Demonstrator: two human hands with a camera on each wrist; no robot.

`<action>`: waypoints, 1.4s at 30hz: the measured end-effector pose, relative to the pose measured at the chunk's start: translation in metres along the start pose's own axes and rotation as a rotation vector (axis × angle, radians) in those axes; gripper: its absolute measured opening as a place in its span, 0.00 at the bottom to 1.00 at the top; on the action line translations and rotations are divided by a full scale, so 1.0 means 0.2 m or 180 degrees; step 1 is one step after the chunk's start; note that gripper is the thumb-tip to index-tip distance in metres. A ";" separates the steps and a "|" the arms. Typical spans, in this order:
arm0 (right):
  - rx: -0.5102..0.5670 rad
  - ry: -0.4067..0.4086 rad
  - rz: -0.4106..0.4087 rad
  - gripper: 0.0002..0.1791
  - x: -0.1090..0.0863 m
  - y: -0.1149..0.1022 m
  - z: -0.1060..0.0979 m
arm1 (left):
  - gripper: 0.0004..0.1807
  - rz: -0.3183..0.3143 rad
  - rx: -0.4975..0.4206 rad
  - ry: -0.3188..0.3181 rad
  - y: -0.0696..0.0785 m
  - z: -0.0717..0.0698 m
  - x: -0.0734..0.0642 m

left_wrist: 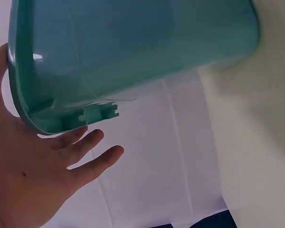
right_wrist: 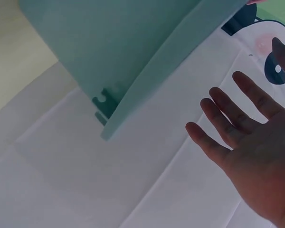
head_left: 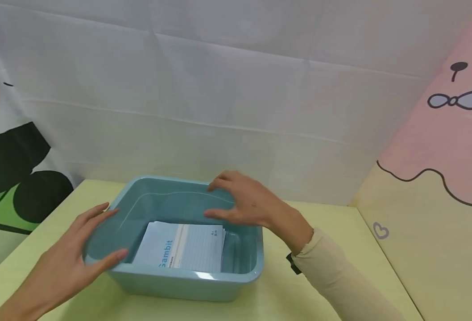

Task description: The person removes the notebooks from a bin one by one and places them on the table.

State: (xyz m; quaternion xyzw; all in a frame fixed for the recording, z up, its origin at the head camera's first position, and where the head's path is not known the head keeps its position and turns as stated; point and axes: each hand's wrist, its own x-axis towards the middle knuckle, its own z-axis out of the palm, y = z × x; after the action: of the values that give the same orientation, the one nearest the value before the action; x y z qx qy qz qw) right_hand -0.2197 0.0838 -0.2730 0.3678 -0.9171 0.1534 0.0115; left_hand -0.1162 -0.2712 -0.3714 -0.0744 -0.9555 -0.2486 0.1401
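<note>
A teal plastic storage bin (head_left: 188, 285) stands on the table with a small stack of notebooks (head_left: 201, 247) lying flat inside; the top cover reads "Gambit". My left hand (head_left: 65, 261) is at the bin's left front corner, thumb over the front rim and fingers along the left side. Seen from the left wrist, the fingers of this hand (left_wrist: 42, 164) are spread and fairly straight beside the rim. Above the right part of the bin hovers my right hand (head_left: 244, 198), fingers loosely bent and holding nothing. In the right wrist view, this hand (right_wrist: 256, 147) is apart from the bin (right_wrist: 123, 57).
The pale yellow table (head_left: 300, 276) extends around the bin. A white sheet (head_left: 228, 98) hangs behind it. Cartoon-printed panels stand at the left (head_left: 23, 165) and right (head_left: 440, 187). A dark band (head_left: 294, 264) shows at my right sleeve.
</note>
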 end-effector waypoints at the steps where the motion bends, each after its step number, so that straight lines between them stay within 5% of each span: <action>1: -0.0010 -0.0024 -0.0014 0.30 0.01 -0.01 0.00 | 0.52 -0.0015 -0.0001 -0.0005 -0.01 0.01 -0.01; 13: -0.0145 -0.0192 -0.0241 0.31 0.08 -0.12 -0.01 | 0.63 -0.0549 0.0032 -0.0390 -0.08 0.02 -0.05; 42: -0.0179 -0.0481 -0.0569 0.30 0.31 -0.22 0.01 | 0.58 -0.0607 -0.0205 -0.0555 -0.05 0.01 -0.02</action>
State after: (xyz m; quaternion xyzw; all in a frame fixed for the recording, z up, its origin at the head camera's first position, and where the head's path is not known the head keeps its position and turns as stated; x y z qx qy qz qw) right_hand -0.2352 0.0113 -0.2543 0.4582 -0.8828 0.0979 -0.0337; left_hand -0.1155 -0.2782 -0.3792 -0.0091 -0.9583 -0.2839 0.0298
